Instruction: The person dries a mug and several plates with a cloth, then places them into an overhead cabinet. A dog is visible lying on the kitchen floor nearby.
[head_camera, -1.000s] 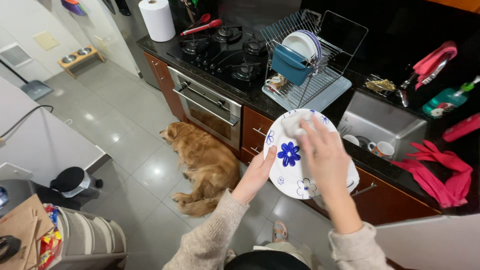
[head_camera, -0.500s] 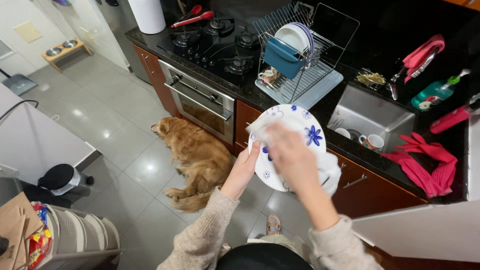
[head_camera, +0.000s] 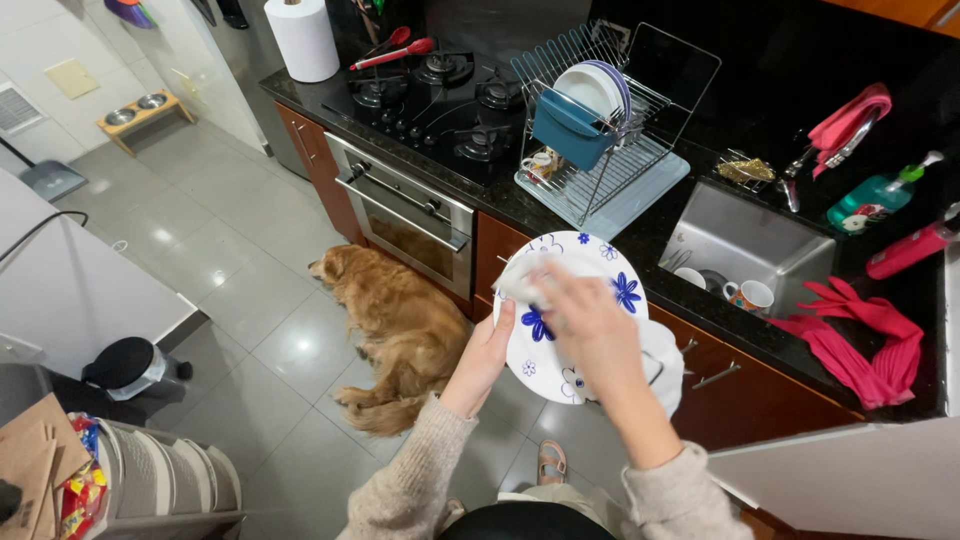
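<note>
A white plate with blue flowers (head_camera: 600, 272) is held up in front of me, above the counter edge. My left hand (head_camera: 486, 355) grips its lower left rim. My right hand (head_camera: 588, 325) presses a white cloth (head_camera: 663, 362) against the plate's face; the cloth also shows at the plate's upper left and hangs below at the right.
A golden dog (head_camera: 397, 325) lies on the tiled floor by the oven (head_camera: 405, 212). On the black counter stand a dish rack (head_camera: 600, 135) with plates, a gas hob (head_camera: 440, 95) and a paper towel roll (head_camera: 302, 38). The sink (head_camera: 735, 245) holds mugs; red gloves (head_camera: 860, 335) lie nearby.
My right hand and the cloth have shifted from the plate's right side toward its middle and upper left. The plate has turned slightly in my left hand.
</note>
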